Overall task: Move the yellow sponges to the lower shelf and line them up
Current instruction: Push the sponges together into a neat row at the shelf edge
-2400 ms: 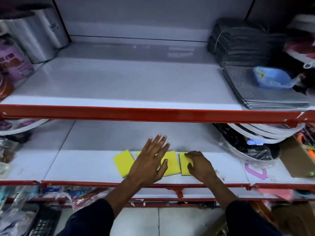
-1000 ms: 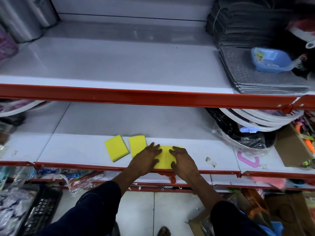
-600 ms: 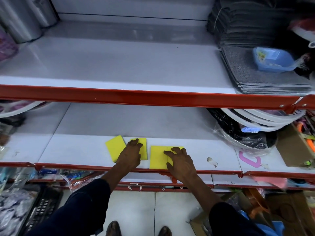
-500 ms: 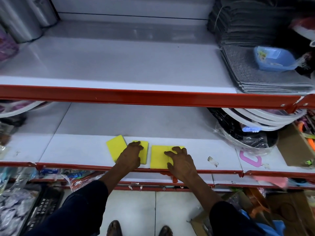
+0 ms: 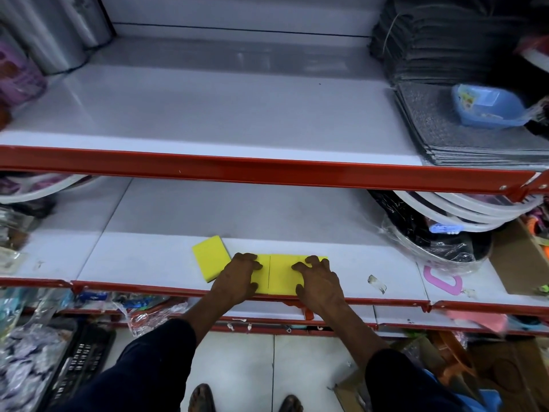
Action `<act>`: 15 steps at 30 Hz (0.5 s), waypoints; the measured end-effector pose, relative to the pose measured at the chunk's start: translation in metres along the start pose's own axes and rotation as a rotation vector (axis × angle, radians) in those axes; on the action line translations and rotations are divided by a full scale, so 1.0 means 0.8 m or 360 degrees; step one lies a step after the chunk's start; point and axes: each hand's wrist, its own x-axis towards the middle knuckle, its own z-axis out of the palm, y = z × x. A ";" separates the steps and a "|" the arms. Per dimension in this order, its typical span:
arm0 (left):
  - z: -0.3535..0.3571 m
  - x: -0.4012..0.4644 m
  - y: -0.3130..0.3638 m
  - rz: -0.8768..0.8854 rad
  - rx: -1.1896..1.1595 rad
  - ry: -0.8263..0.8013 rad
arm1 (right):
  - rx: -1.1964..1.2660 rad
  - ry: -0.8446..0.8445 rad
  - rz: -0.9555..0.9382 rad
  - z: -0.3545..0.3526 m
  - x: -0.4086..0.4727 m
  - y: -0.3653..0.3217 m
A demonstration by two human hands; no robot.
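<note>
Several flat yellow sponges lie near the front edge of the white lower shelf (image 5: 142, 257). The leftmost sponge (image 5: 210, 258) is tilted and lies apart from my hands. My left hand (image 5: 237, 278) presses down on a second sponge (image 5: 261, 279), which butts against a third sponge (image 5: 282, 275) along a straight seam. My right hand (image 5: 319, 281) rests with bent fingers on the right end of this yellow row, hiding most of what lies under it. The upper shelf (image 5: 237, 114) holds no sponges.
Grey mats (image 5: 475, 144) with a blue plastic tub (image 5: 487, 108) fill the upper shelf's right side, and silver rolls (image 5: 59, 34) its left. Wrapped pans (image 5: 430, 242), a pink piece (image 5: 442, 282) and a paper scrap (image 5: 376, 283) lie to the right on the lower shelf. A red rail (image 5: 267, 171) fronts the upper shelf.
My left hand has slid the second sponge to the right until it meets the one by my right hand, closing the gap. The tilted left sponge has stayed put.
</note>
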 end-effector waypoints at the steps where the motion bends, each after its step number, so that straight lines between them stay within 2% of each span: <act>1: -0.002 -0.002 -0.002 0.0021 0.0012 0.0003 | 0.0006 -0.0012 0.0012 0.000 0.000 -0.002; 5: -0.007 0.001 -0.026 0.0003 -0.0043 0.0175 | -0.0029 0.0055 0.0070 -0.001 0.000 -0.011; 8: -0.032 0.004 -0.028 -0.0243 0.0195 0.0290 | -0.0038 0.0123 0.0053 0.001 0.000 -0.016; 11: -0.043 0.000 -0.039 -0.0568 0.0393 0.0171 | -0.0041 0.0095 0.0045 0.004 -0.001 -0.023; 15: -0.042 -0.014 -0.068 -0.0631 0.0274 0.0017 | -0.0051 0.0051 0.0067 0.008 -0.003 -0.028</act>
